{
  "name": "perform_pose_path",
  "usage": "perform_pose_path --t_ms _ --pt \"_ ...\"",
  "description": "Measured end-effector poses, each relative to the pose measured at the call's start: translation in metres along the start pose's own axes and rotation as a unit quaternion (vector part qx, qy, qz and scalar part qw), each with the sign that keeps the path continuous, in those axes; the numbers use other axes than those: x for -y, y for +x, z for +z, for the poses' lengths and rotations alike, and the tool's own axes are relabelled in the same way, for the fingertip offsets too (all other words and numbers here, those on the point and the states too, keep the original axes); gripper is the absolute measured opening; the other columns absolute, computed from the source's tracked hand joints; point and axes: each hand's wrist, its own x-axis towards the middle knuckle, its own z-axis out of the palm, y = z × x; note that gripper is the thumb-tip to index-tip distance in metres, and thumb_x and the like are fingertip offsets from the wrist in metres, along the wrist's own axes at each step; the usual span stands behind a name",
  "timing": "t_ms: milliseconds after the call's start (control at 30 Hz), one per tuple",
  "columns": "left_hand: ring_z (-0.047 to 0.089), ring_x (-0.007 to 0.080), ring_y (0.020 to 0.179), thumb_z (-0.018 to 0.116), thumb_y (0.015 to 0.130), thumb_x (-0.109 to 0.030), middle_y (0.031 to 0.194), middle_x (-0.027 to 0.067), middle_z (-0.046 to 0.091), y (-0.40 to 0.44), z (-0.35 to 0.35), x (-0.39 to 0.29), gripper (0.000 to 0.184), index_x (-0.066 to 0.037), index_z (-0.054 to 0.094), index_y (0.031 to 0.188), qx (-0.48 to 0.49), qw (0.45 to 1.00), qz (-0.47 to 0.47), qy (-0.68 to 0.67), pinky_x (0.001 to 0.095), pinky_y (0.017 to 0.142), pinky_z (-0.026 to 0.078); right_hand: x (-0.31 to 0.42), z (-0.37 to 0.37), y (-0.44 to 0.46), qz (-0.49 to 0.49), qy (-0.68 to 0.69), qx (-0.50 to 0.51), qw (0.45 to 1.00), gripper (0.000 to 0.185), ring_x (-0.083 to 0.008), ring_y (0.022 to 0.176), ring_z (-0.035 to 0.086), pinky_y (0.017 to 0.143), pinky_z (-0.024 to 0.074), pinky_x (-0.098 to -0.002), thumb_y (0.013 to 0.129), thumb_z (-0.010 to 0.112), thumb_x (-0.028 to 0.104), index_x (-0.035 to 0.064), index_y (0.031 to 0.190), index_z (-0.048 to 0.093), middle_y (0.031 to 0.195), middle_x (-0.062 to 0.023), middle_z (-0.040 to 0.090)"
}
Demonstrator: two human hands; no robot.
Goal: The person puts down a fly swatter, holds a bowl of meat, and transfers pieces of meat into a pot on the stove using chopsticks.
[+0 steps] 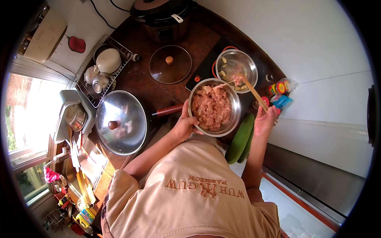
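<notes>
My left hand (185,124) grips the rim of a steel bowl (237,115) filled with pieces of raw meat (211,107). In my right hand (266,120) is a pair of wooden chopsticks (256,94), their tips down in a steel pot (253,65) behind the bowl. Some raw meat (237,78) lies at the chopstick tips, and a strand of it stretches toward the bowl's rim. Pale yellowish slices (223,73) lie on the pot's bottom. The pot stands on a black cooktop (204,71), and the bowl is held close against its near side.
A lidded pan (121,131) with a red handle stands left. Behind are a glass lid (170,69), a dark electric cooker (162,20) and a dish rack (104,77). Green gourds (240,139), a blue packet (281,102) and a red-and-yellow jar (277,88) lie right.
</notes>
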Motion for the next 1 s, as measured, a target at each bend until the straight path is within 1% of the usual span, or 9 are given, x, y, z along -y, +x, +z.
perform_pose_path --t_ms 167,267,333,433,633,733,867,967,1000 --pt "0.06 0.03 0.101 0.044 0.07 0.008 0.144 0.0098 0.034 0.001 -0.001 0.001 0.097 -0.033 0.007 0.149 -0.002 1.0 0.003 0.009 0.0387 0.058 0.06 0.013 0.01 0.022 -0.055 -0.043 -0.019 0.997 0.016 -0.0277 0.097 0.064 0.085 0.0579 -0.0409 0.089 0.063 0.008 0.0069 0.105 0.06 0.1 -0.0071 0.063" --pt "0.06 0.0298 0.1 0.044 0.07 0.008 0.144 0.0099 0.034 0.0 -0.001 -0.001 0.097 -0.033 0.007 0.149 -0.002 1.0 0.002 0.001 0.0387 0.057 0.06 0.012 0.018 0.032 -0.07 -0.081 -0.019 0.994 0.016 -0.0249 0.096 0.064 0.084 0.058 -0.0395 0.089 0.063 0.006 0.0019 0.104 0.059 0.101 -0.0089 0.061" --pt "0.061 0.0304 0.1 0.044 0.07 0.008 0.144 0.0101 0.033 0.0 -0.001 -0.001 0.097 -0.033 0.006 0.149 0.0 1.0 -0.002 0.002 0.039 0.057 0.06 0.006 0.019 0.038 -0.101 -0.183 -0.036 0.977 0.019 -0.022 0.096 0.063 0.084 0.0578 -0.0383 0.089 0.063 0.005 -0.0029 0.106 0.059 0.104 -0.0102 0.061" --pt "0.061 0.031 0.101 0.044 0.07 0.008 0.145 0.0104 0.033 0.0 -0.002 0.0 0.097 -0.034 0.006 0.149 -0.003 1.0 -0.001 -0.003 0.0395 0.058 0.061 -0.002 0.026 0.042 -0.099 -0.246 -0.034 0.964 0.021 -0.0197 0.093 0.064 0.082 0.0572 -0.0344 0.09 0.062 0.005 -0.0049 0.108 0.06 0.105 -0.0116 0.062" --pt "0.061 0.0313 0.102 0.045 0.071 0.008 0.146 0.0094 0.033 0.0 -0.004 0.0 0.098 -0.034 0.004 0.15 -0.004 1.0 0.006 -0.001 0.0398 0.059 0.061 -0.002 0.052 0.032 -0.107 -0.375 -0.021 0.921 0.022 -0.0157 0.084 0.065 0.078 0.0554 -0.0269 0.091 0.063 0.01 -0.0027 0.108 0.063 0.1 -0.0089 0.066" --pt "0.061 0.0314 0.102 0.045 0.071 0.008 0.146 0.0087 0.033 0.001 -0.006 0.002 0.098 -0.034 0.004 0.15 -0.004 1.0 0.013 -0.005 0.0399 0.059 0.061 -0.003 0.048 0.035 -0.12 -0.421 -0.012 0.899 0.022 -0.0138 0.086 0.064 0.077 0.0557 -0.0264 0.09 0.065 0.011 -0.0019 0.108 0.064 0.1 -0.0073 0.066" --pt "0.061 0.0314 0.102 0.045 0.07 0.009 0.146 0.0086 0.033 0.0 -0.005 0.0 0.099 -0.034 0.005 0.15 -0.007 1.0 0.007 -0.009 0.0399 0.059 0.061 -0.001 0.052 0.028 -0.14 -0.43 -0.013 0.892 0.021 -0.0127 0.085 0.064 0.076 0.0558 -0.026 0.089 0.066 0.011 -0.0018 0.106 0.065 0.1 -0.0069 0.065" --pt "0.057 0.0292 0.11 0.045 0.072 0.008 0.148 0.0093 0.029 0.001 -0.003 -0.003 0.098 -0.03 -0.001 0.15 0.002 1.0 0.003 -0.005 0.035 0.056 0.06 0.004 0.06 0.023 -0.137 -0.396 -0.019 0.908 0.019 -0.0115 0.082 0.063 0.074 0.0545 -0.0237 0.089 0.066 0.011 -0.0021 0.104 0.066 0.097 -0.0065 0.065" --pt "0.058 0.0292 0.11 0.045 0.072 0.008 0.148 0.0094 0.029 0.002 -0.004 -0.002 0.098 -0.031 -0.001 0.15 0.005 1.0 0.007 -0.006 0.0351 0.056 0.06 0.005 0.058 0.024 -0.16 -0.423 0.005 0.892 0.019 -0.0112 0.081 0.062 0.072 0.0535 -0.0225 0.089 0.065 0.011 -0.0025 0.103 0.065 0.095 -0.0067 0.065"
